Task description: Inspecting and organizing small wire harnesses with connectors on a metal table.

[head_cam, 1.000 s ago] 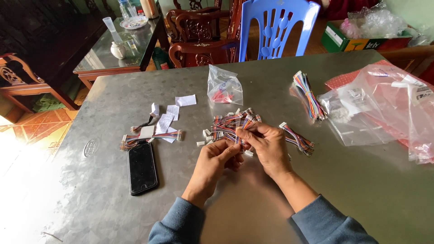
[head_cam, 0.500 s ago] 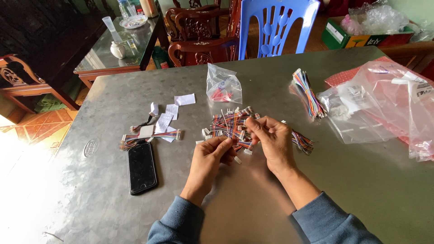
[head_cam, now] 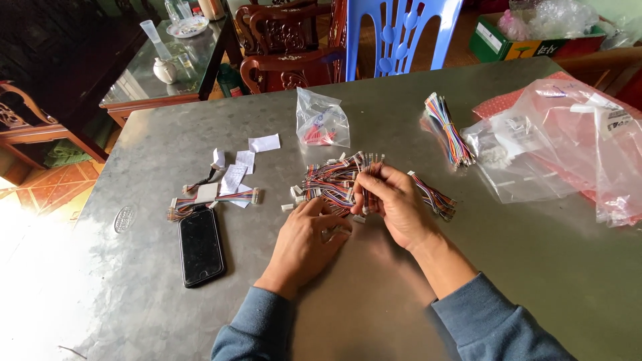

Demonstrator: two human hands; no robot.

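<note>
A pile of short multicoloured wire harnesses with white connectors point(head_cam: 331, 180) lies in the middle of the grey metal table point(head_cam: 374, 307). My right hand point(head_cam: 394, 204) pinches one wire harness point(head_cam: 370, 175) upright at the pile's right edge. My left hand point(head_cam: 307, 234) rests on the table just below the pile, fingers curled by a small white connector point(head_cam: 332, 233); whether it grips the connector I cannot tell. A few loose white connectors point(head_cam: 289, 200) lie to the pile's left.
A black phone point(head_cam: 200, 245) lies at the left beside paper slips point(head_cam: 235, 172) and another harness point(head_cam: 221, 197). A small clear bag point(head_cam: 321, 120) stands behind the pile. A bound wire bundle point(head_cam: 449, 130) and large plastic bags point(head_cam: 568, 144) sit at the right. Chairs stand beyond the table.
My right hand has lifted a harness a little higher at the pile's right edge. My left hand has slipped slightly down and left. The view has shifted a bit.
</note>
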